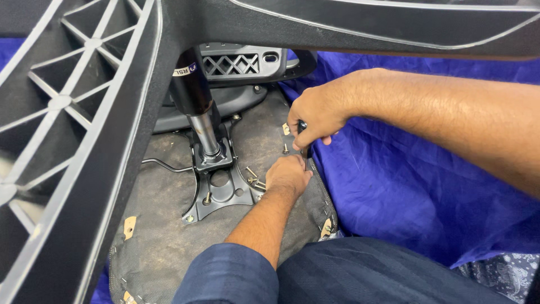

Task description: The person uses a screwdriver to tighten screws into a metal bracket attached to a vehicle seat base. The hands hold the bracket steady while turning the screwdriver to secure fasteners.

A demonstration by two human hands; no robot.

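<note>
An office chair lies upside down, its grey fabric seat underside (169,236) facing up. A black metal mounting plate (216,188) is bolted to it, with the gas cylinder (197,101) rising from it. My right hand (318,112) is shut on a dark tool handle (304,138) held upright over the seat's right edge. My left hand (288,174) rests on the seat just below, fingers curled at the tool's tip. Loose bolts (254,179) lie beside the plate, next to my left hand.
The black plastic star base legs (84,141) cross the top and left of the view, close to the camera. A blue cloth (405,186) covers the floor on the right. A black chair backrest part (242,65) lies behind the cylinder. My dark-trousered knee (365,276) is at the bottom.
</note>
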